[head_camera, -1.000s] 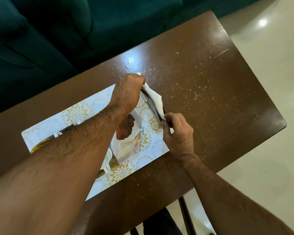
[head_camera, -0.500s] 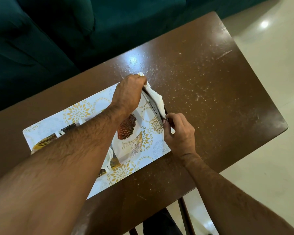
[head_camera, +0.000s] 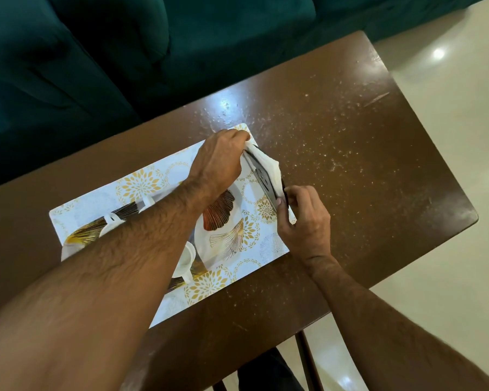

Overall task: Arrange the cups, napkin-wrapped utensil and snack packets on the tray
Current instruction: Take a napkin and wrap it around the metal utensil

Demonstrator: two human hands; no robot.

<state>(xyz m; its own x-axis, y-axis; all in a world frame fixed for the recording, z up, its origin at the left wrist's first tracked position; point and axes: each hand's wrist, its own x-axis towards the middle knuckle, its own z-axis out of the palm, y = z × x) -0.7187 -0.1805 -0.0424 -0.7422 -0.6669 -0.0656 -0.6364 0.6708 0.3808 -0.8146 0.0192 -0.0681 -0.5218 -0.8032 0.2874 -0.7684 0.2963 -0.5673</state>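
You are risking the white napkin (head_camera: 268, 167) slipping loose off the metal utensil (head_camera: 261, 176) if either end lets go, or your left forearm knocking the cups (head_camera: 185, 256) beneath it. Your left hand (head_camera: 220, 162) is pinching the far end at the tray's (head_camera: 158, 176) far right corner; your right hand (head_camera: 305, 221) is gripping the near end along the tray's right edge. No snack packets are showing.
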